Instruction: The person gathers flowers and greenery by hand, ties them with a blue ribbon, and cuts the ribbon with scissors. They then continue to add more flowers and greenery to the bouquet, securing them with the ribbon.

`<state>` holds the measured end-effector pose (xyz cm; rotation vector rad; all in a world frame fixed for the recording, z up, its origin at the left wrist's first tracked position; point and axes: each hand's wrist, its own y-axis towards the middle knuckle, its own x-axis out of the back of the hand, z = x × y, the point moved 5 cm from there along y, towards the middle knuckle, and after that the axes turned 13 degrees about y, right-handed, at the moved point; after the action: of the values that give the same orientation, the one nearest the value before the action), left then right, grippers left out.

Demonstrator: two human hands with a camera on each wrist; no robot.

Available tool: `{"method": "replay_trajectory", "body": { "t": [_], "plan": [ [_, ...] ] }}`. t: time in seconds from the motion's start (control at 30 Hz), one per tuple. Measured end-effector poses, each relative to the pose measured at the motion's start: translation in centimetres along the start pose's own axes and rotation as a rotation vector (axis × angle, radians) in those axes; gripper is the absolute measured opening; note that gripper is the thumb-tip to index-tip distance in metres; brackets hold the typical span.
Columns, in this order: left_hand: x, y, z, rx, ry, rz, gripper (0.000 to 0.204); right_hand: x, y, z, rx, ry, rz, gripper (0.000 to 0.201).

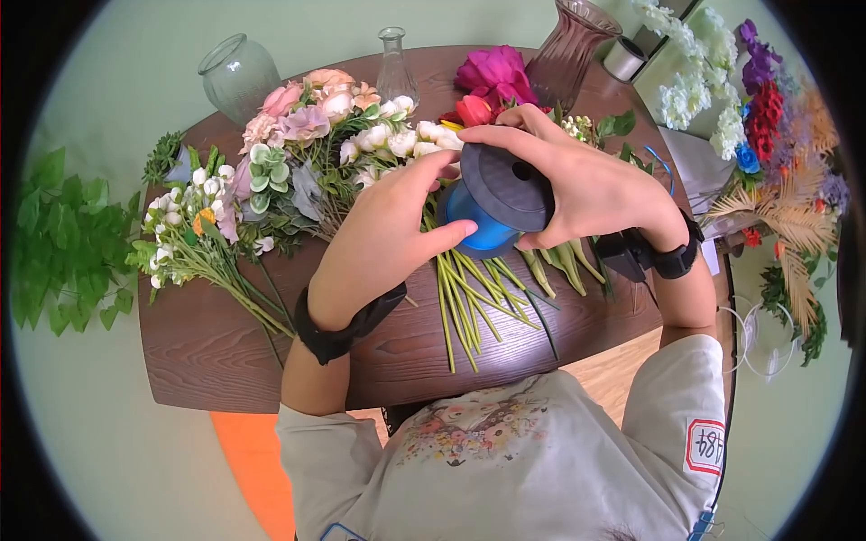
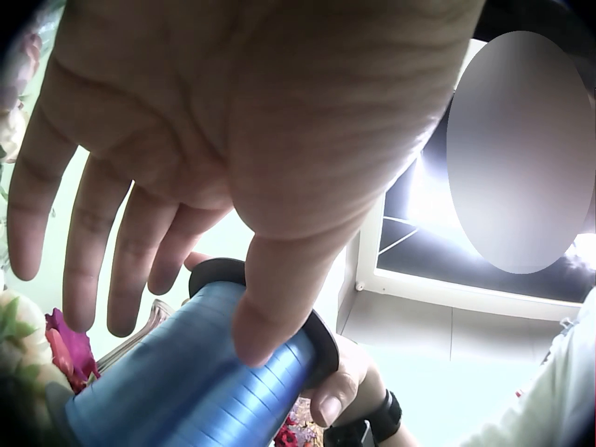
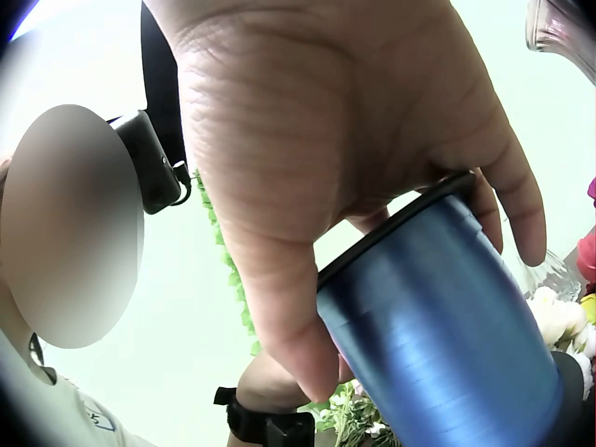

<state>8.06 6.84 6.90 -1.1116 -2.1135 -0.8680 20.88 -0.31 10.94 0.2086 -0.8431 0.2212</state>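
Note:
A spool of blue ribbon (image 1: 487,236) with black end discs is held up over the table, tilted, one black disc facing the head camera. My right hand (image 1: 582,176) grips it around that disc, thumb on the near side and fingers over the far side. My left hand (image 1: 383,225) is at the spool's left. In the left wrist view, the left thumb (image 2: 265,317) lies against the blue ribbon, while the other fingers (image 2: 88,233) stay spread and nearly straight. The shiny ribbon windings (image 3: 438,317) also fill the lower right wrist view.
Beneath the hands, green stems (image 1: 465,307) lie on the dark wooden table (image 1: 216,352). Pale roses (image 1: 307,124), white buds and a magenta bloom (image 1: 496,77) spread behind. Glass vases (image 1: 239,81) stand along the back edge. More artificial flowers (image 1: 767,117) are at right.

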Motion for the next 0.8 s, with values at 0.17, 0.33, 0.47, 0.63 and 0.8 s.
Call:
{"method": "replay_trajectory", "body": {
  "t": [0.17, 0.33, 0.47, 0.63, 0.8],
  "plan": [
    [-1.0, 0.5, 0.3, -0.035, -0.018, 0.062, 0.064, -0.3, 0.4, 0.1, -0.006, 0.015, 0.022, 0.090],
    [-2.4, 1.6, 0.4, -0.091, -0.323, 0.034, 0.072, -0.3, 0.9, -0.1, 0.052, 0.160, 0.011, 0.094],
    [-1.1, 1.8, 0.6, 0.029, -0.597, -0.033, 0.070, 0.4, 0.9, -2.0, 0.116, 0.577, -0.282, 0.101],
    [-2.1, 2.0, 1.5, 0.011, -0.748, -0.063, 0.056, -1.8, 1.2, -3.4, -0.135, 0.668, -0.230, 0.093],
    [-1.2, 2.0, 2.0, 0.063, -0.843, -0.180, 0.065, -1.5, 1.3, -3.2, -0.086, 0.599, -0.412, 0.088]
  ]
}}
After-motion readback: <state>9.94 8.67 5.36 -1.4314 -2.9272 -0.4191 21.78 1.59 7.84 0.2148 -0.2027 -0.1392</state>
